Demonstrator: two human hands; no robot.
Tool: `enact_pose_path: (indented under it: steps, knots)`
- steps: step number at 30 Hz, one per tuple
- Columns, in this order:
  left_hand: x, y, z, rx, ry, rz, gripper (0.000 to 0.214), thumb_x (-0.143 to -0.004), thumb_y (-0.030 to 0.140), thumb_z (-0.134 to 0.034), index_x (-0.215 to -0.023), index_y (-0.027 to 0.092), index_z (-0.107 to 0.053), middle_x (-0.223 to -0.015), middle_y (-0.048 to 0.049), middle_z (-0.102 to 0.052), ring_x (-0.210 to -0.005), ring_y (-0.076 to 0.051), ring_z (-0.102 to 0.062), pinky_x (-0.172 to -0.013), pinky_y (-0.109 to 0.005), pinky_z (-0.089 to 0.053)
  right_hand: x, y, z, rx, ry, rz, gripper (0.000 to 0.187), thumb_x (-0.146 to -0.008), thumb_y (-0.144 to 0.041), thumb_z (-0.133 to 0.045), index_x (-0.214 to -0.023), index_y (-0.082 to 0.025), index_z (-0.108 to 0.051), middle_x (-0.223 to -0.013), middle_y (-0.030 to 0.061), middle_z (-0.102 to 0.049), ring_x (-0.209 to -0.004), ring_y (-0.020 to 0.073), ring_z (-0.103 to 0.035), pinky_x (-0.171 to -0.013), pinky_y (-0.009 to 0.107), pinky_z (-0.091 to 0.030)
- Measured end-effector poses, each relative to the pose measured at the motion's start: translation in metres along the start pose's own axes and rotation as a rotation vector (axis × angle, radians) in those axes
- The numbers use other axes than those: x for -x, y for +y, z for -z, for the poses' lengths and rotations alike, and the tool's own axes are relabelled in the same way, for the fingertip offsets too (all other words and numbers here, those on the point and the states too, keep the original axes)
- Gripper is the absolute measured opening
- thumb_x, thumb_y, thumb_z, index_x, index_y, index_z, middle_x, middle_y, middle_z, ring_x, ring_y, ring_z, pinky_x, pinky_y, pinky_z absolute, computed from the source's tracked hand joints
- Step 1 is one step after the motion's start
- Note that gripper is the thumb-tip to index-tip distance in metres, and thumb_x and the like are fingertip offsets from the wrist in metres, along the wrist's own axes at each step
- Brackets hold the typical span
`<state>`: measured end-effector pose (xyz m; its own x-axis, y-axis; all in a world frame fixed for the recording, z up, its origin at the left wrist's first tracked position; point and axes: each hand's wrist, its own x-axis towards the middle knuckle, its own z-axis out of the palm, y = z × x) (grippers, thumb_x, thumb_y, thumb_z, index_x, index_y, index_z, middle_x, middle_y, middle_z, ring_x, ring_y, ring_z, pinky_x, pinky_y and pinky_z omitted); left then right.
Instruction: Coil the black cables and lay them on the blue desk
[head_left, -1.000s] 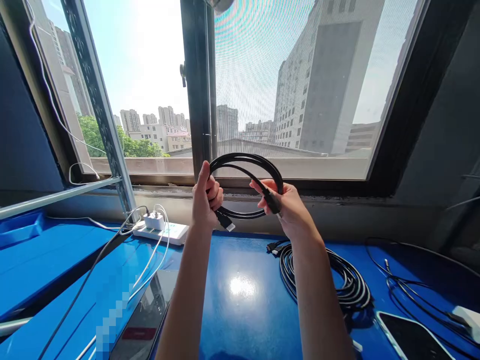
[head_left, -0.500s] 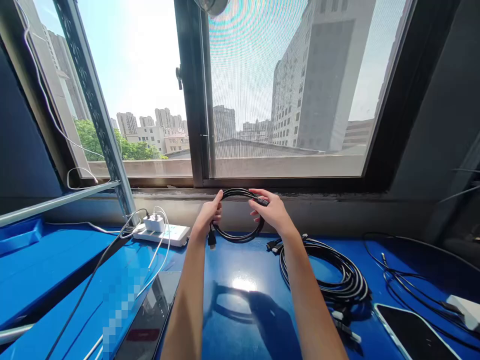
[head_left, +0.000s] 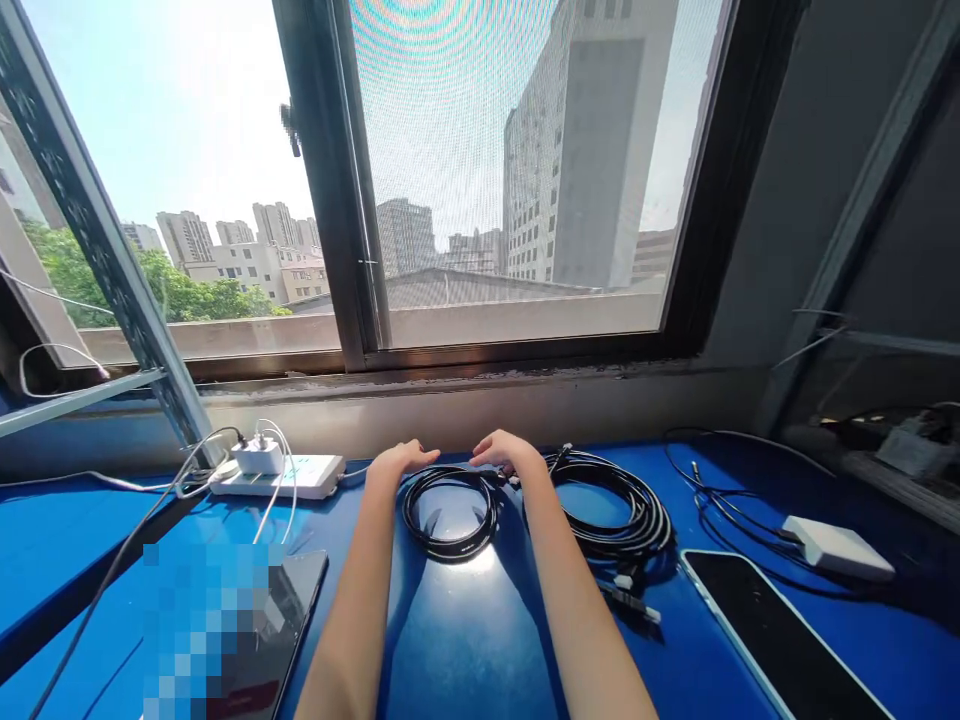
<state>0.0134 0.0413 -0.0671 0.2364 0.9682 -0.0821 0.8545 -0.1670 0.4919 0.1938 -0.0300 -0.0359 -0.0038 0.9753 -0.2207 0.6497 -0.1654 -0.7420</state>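
Note:
A coiled black cable (head_left: 450, 552) lies flat on the blue tabletop between my forearms. Its connector end sits at the coil's upper right. My left hand (head_left: 403, 458) is just beyond the coil's far left edge, fingers stretched and nothing in them. Over the far right edge, near the connector, my right hand (head_left: 507, 452) has its fingers extended and apart; some of them are hidden behind the hand. A larger bundle of coiled black cables (head_left: 651, 520) rests immediately right of my right wrist, its plugs gathered at the near end.
A white power strip (head_left: 315, 476) with chargers stands at the left by a metal post (head_left: 124, 260). A dark tablet (head_left: 289, 610) lies near my left forearm. On the right are a phone (head_left: 780, 625), a white adapter (head_left: 836, 548) and loose black cables. The windowed wall bounds the back.
The black cable coil has come down from between my raised hands onto the table, and both hands have let go of it. My view has shifted to the right.

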Motion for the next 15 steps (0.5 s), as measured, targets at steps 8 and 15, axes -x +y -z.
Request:
enact_pose_path:
  steps: [8,15]
  knots:
    - [0.015,0.043,0.003,0.039,-0.154,-0.089,0.028,-0.07,0.05,-0.052,-0.075,0.024,-0.059,-0.098,-0.0105,-0.068,-0.096,-0.03,-0.061,-0.079,-0.036,-0.047,-0.003,0.031,0.032,0.077,0.477,-0.271,0.034,-0.09,-0.034,-0.055,-0.12,-0.019,-0.055,-0.125,0.0093,-0.055,-0.106,0.0214,-0.057,-0.089,0.044,-0.049]
    - [0.034,0.053,0.015,0.136,-0.092,-0.126,0.034,-0.058,0.056,-0.061,-0.069,0.023,-0.063,-0.086,-0.01,-0.07,-0.087,-0.031,-0.061,-0.071,-0.035,-0.048,0.005,0.067,0.043,0.095,0.651,-0.464,0.033,-0.09,-0.034,-0.055,-0.12,-0.018,-0.055,-0.124,0.0092,-0.055,-0.105,0.0209,-0.057,-0.088,0.043,-0.05]
